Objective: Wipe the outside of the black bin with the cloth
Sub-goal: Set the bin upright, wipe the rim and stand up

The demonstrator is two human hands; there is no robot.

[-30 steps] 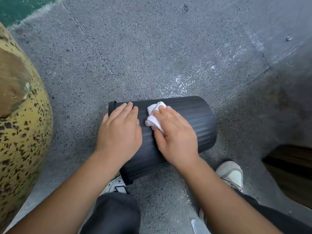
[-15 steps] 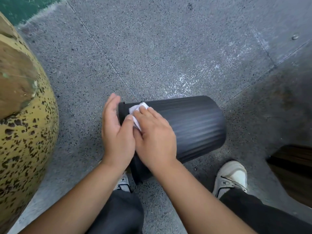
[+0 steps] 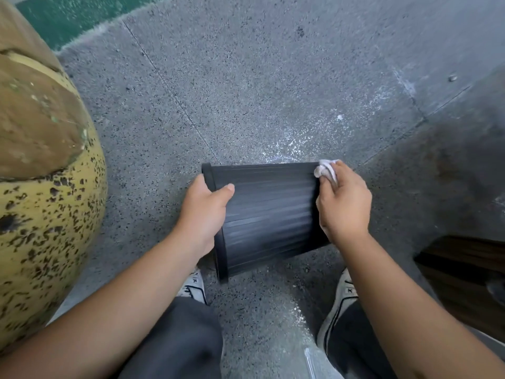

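The ribbed black bin [image 3: 269, 214] lies on its side on the speckled grey floor, its rim end to the left. My left hand [image 3: 203, 212] grips that rim end, thumb on top of the ribs. My right hand [image 3: 343, 205] presses a small white cloth [image 3: 325, 168] against the bin's right end, at its upper corner. Most of the cloth is hidden under my fingers.
A large yellow, black-speckled rounded object [image 3: 41, 187] bulges in at the left. My two white shoes [image 3: 195, 285] [image 3: 345, 289] stand just below the bin. A dark wooden edge [image 3: 461, 272] sits at the right. A green strip [image 3: 73, 12] runs along the top left.
My right hand has swept the cloth from the bin's left rim end across to its right end. My left hand now grips the rim with the thumb over the top.
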